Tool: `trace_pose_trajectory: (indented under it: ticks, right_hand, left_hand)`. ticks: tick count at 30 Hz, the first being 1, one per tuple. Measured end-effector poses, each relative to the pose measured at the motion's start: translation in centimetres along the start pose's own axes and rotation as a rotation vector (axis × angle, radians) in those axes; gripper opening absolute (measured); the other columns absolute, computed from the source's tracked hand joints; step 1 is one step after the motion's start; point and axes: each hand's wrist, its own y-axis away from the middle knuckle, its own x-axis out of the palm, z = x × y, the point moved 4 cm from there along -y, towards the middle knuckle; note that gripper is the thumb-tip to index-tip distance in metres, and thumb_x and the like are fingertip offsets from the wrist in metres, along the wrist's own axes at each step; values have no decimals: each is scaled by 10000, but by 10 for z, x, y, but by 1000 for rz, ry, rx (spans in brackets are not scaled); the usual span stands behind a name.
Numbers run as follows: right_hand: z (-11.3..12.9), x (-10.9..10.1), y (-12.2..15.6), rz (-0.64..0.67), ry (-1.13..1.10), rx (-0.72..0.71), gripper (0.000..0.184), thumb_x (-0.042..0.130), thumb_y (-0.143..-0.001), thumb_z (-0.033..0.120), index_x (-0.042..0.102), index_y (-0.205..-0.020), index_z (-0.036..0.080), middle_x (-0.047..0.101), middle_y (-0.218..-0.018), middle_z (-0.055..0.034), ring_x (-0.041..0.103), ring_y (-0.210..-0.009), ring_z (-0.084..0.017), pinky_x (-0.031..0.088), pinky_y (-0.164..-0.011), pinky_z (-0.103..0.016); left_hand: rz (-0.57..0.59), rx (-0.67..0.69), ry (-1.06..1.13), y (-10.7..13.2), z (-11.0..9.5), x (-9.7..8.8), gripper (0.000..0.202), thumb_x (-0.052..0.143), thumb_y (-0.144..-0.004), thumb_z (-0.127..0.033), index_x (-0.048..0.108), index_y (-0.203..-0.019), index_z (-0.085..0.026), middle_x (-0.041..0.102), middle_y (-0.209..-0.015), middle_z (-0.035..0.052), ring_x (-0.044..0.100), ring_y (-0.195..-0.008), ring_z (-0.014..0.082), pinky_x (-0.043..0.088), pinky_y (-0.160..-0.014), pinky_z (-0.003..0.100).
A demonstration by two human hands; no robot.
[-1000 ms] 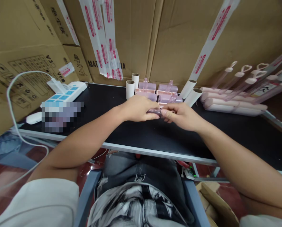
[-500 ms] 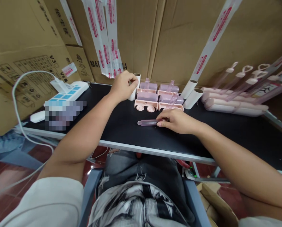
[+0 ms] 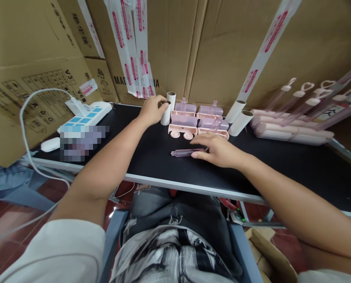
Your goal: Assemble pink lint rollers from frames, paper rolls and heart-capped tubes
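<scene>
My left hand (image 3: 151, 110) reaches to the back of the black table (image 3: 151, 157) and its fingers close round a short white tube (image 3: 165, 114), next to a taller white tube (image 3: 171, 101). My right hand (image 3: 218, 149) rests on the table with its fingers pressed on the end of a clear pink tube (image 3: 185, 152) lying flat. Just behind it stand pink toy wagons (image 3: 197, 122) with purple tanks.
Cardboard boxes (image 3: 228, 47) wall the back, with printed tape strips (image 3: 134, 43) hanging. Two white tubes (image 3: 237, 114) lean at the right, beside long pink handles (image 3: 290, 131). A white power strip (image 3: 85, 114) and cable (image 3: 30, 129) lie at the left.
My left hand let go of the pink tube and went to the white tube at the back. My right hand laid the pink tube on the table and stays on it.
</scene>
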Motion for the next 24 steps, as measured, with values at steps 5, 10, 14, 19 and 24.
trace_pose_trajectory:
  ticks: [5,10,14,19,24]
  right_hand:
    - [7,13,-8,19,127,24,723,644,-1023,671,696,-1491,123,683,-1544,-243,646,-1398,-465,449,-1205,-658]
    - [7,24,-15,96,228,77,770,500,-1074,692,665,-1513,81,704,-1491,-271,645,-1358,-493,422,-1193,-684]
    - [7,20,-14,20,124,72,678,552,-1072,639,666,-1500,126,702,-1501,-253,650,-1358,-473,446,-1176,-675]
    - [7,-5,-7,-440,-218,198,726,696,-996,681,558,-1569,257,718,-1476,-169,741,-1158,-353,595,-1000,-526]
    - [4,-18,-1,-582,-386,274,827,839,-881,696,530,-1551,323,792,-1233,-95,748,-949,-286,633,-854,-462]
  left_hand:
    - [43,2,-11,0,0,2,157,795,-816,-240,760,-968,-224,795,-1029,90,675,-919,251,557,-918,436]
    - [-86,8,-13,-3,-1,-10,97,769,-859,-264,708,-922,-221,750,-990,80,669,-926,246,564,-934,436]
    - [-198,76,106,0,-21,-26,197,748,-942,-390,674,-1027,-228,720,-986,57,681,-959,222,571,-896,377]
    - [72,175,466,28,-75,-10,549,688,-937,-762,626,-1049,-228,706,-979,47,709,-886,192,569,-748,328]
    - [311,303,687,61,-114,12,750,711,-873,-839,583,-1337,-263,761,-1177,81,743,-982,196,583,-827,321]
